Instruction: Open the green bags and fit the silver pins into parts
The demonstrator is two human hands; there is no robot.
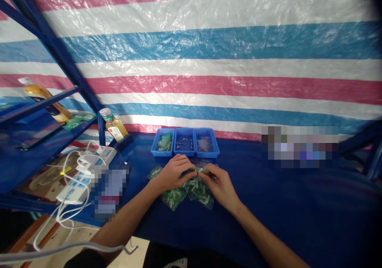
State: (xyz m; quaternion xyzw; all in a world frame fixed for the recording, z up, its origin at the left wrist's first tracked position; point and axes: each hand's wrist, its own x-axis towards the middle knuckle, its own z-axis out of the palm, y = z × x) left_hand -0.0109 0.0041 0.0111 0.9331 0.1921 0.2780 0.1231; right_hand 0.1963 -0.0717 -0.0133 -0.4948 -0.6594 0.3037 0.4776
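Observation:
My left hand (176,172) and my right hand (220,182) meet over the blue table, thumbs and fingertips pinched together. Between them is a small greenish plastic bag (198,170), mostly covered by the fingers. Below and around the hands lies a pile of small clear-green bags (174,198) with thin pale pieces inside. Just beyond stand three joined blue bins: the left bin (162,154) contains green bags, the middle bin (184,154) several thin metal pieces, and the right bin (208,155) small brownish-clear pieces too small to identify.
White power strips (73,188) with tangled cables lie at the left edge, beside a blurred-out flat object (112,188). A drink bottle (113,124) leans by the blue metal frame (101,128); another bottle (44,98) is farther left. A pixelated patch covers the back right.

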